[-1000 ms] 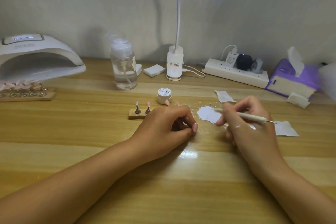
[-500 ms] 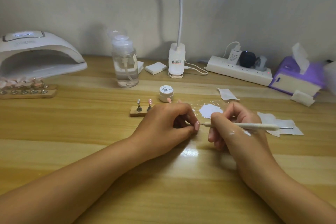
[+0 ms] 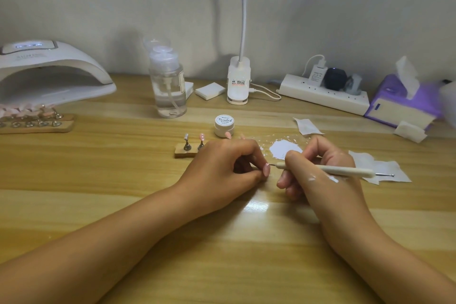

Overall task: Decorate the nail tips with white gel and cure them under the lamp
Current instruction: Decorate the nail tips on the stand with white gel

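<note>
Nail tip (image 3: 266, 170): pale pink, glossy, oval. It is pinched between the thumb and forefinger of the left hand (image 3: 222, 165), low over the middle of the table (image 3: 98, 180); the other fingers curl under.

Dotting tool (image 3: 345, 171): slim cream handle with a metal ball point at each end. The right hand (image 3: 318, 173) grips it like a pen, fingers closed round the shaft, and the fine tip touches the nail tip's upper edge. White smears mark the back of this hand.

White gel (image 3: 283, 149): flat irregular patch with splatter, on the table just behind the hands.

Gel jar (image 3: 224, 126): small, round, white, lid lettered "Painted"; the smaller print is unreadable.

Small wooden stand (image 3: 183, 153): two metal pegs, the right one bearing a pink tip.

Paper wipes (image 3: 385, 168): crumpled, white, beside the right hand.

Curing lamp (image 3: 49, 76): white arched shell, far left, blue lights on top, brand blurred.

Long wooden stand (image 3: 37, 126): row of pink tips, at the lamp's mouth.

Pump bottle (image 3: 167, 91): clear plastic, clear liquid.

Power strip (image 3: 323, 94): white, with plugs in it.

Tissue box (image 3: 404, 103): purple.
</note>
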Demonstrator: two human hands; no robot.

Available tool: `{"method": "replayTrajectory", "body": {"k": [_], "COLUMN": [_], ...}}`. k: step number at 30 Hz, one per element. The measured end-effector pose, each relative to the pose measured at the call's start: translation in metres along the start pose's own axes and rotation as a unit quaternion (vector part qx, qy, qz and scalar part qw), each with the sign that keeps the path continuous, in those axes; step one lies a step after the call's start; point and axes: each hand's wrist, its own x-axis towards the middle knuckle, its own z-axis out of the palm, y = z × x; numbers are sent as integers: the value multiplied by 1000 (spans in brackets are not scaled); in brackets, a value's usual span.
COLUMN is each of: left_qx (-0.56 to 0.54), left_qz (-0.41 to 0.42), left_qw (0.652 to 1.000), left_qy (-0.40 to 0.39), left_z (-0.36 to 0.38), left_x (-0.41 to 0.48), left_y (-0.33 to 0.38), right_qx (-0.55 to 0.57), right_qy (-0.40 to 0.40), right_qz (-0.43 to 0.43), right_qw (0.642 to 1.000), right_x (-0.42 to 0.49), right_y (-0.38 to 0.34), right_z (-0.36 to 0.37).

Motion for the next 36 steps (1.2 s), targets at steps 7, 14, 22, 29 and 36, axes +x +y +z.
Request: {"method": "replayTrajectory", "body": {"k": [7, 14, 22, 29, 36], "left_qx": [2, -2, -1, -9, 0], "left_qz": [2, -2, -10, -8, -11], "left_qw": [1000, 1000, 1000, 1000, 1000], "left_qy": [-2, -1, -2, -1, -6], "left_z": [0, 1, 1, 1, 1], "left_x": [-1, -1, -1, -1, -1], "left_y": [-1, -1, -1, -1, -1], "right_qx": [-11, -10, -2, 26, 2], "right_qy": [0, -4, 5, 29, 10], "right_qz": [1, 1, 5, 6, 7], "right_qw": [1000, 1000, 1000, 999, 1000], "right_x": [1, 0, -1, -2, -1], "right_y": [0, -2, -4, -5, -2], "right_z": [1, 0, 2, 1, 2]}}
